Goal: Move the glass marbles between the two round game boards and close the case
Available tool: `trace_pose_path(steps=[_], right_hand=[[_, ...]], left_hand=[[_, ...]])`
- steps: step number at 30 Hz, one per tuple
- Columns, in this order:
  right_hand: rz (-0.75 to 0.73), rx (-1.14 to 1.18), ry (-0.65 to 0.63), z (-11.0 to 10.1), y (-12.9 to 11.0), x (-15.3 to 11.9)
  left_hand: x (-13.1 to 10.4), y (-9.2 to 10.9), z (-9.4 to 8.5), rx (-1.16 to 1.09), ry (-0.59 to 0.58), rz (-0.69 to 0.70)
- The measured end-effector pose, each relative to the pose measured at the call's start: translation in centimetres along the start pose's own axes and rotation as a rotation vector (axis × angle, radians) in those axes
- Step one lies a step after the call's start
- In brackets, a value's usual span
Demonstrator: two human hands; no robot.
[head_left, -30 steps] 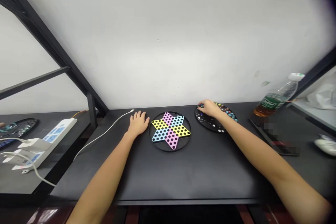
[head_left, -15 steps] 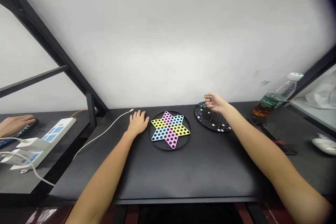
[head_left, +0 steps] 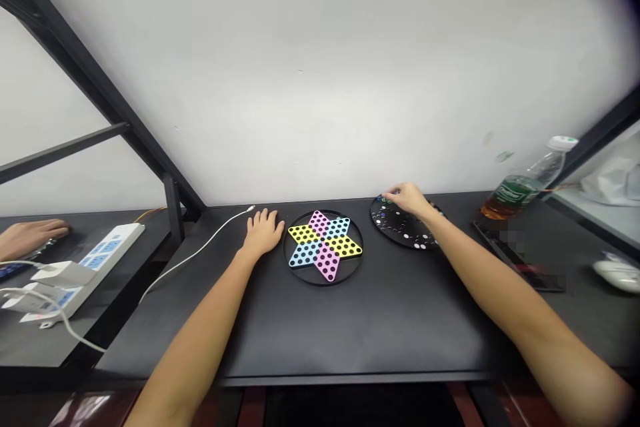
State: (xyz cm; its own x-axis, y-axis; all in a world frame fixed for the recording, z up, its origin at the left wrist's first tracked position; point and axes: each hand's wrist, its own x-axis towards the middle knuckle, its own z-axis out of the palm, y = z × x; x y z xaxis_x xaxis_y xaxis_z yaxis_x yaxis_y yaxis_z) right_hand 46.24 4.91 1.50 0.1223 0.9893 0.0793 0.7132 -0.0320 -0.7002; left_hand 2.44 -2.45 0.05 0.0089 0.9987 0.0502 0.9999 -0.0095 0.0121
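Note:
My left hand (head_left: pixel 263 232) lies flat on the black table with its fingers spread, just left of the star board. This round board (head_left: pixel 327 280) carries a six-pointed star in pink, yellow and blue, full of dark holes. To its right lies a second round black board (head_left: pixel 400 237) with white dots and small marbles. Over the far edge of that second board is my right hand (head_left: pixel 407 199), fingers pinched at the colored marbles (head_left: pixel 379 197) there. A marble seems to be between the fingertips, though they mostly hide it. The hand and forearm cover part of the board.
A drink bottle (head_left: pixel 520 183) stands at right, near a dark, partly blurred object (head_left: pixel 510 257) and a white mouse (head_left: pixel 617 275). A white cable (head_left: pixel 200 252) crosses the left side. Beyond are a power strip (head_left: pixel 107 250) and another person's hand (head_left: pixel 37 237).
My right hand has come down from above the second board to the marbles at its far edge, turning palm down. My left hand stays where it was.

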Motion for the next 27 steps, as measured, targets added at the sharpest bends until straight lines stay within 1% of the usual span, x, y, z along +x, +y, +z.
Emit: trace_pose_path(steps=[2,4,7,9,11,13,15,17,19,20,21,23,25,27], right_hand=[[-0.074,-0.243,-0.038,0.3,0.0,-0.1],[-0.086,-0.378,-0.071,0.5,0.0,-0.1],[-0.105,-0.428,-0.074,0.9,-0.1,-0.2],[-0.100,-0.347,-0.059,1.0,-0.2,-0.2],[-0.032,-0.133,-0.051,0.7,-0.4,-0.2],[0.102,0.222,-0.075,-0.1,-0.5,0.0],[0.258,0.632,-0.160,-1.3,-0.6,0.2],[0.381,0.970,-0.292,-2.5,-0.4,0.4],[0.441,1.147,-0.386,-3.4,-0.2,0.5],[0.450,1.170,-0.396,-3.5,0.0,0.5],[0.449,1.146,-0.375,-3.4,0.2,0.4],[0.406,0.976,-0.254,-2.9,0.4,0.3],[0.290,0.654,-0.099,-2.1,0.5,0.1],[0.113,0.269,-0.010,-1.5,0.6,0.0]], left_hand=[[-0.1,0.1,-0.1,0.002,-0.001,-0.002],[-0.2,0.2,-0.3,0.009,-0.002,-0.004],[-0.2,0.3,-0.4,0.017,-0.005,-0.002],[-0.2,0.2,-0.4,0.013,-0.007,-0.002],[-0.1,0.2,-0.3,0.006,-0.008,-0.002],[0.0,0.1,-0.1,0.006,-0.007,-0.001],[0.0,0.1,0.0,0.010,-0.007,0.002],[0.0,0.1,0.0,0.016,-0.008,0.002],[0.0,0.1,-0.1,0.026,-0.006,0.000],[0.0,0.1,-0.1,0.033,-0.004,0.001],[0.0,0.1,-0.1,0.040,-0.001,0.001],[0.0,0.0,0.0,0.049,0.003,0.004],[0.1,0.0,0.0,0.052,0.004,0.007],[0.1,0.0,0.1,0.046,0.005,0.009]])
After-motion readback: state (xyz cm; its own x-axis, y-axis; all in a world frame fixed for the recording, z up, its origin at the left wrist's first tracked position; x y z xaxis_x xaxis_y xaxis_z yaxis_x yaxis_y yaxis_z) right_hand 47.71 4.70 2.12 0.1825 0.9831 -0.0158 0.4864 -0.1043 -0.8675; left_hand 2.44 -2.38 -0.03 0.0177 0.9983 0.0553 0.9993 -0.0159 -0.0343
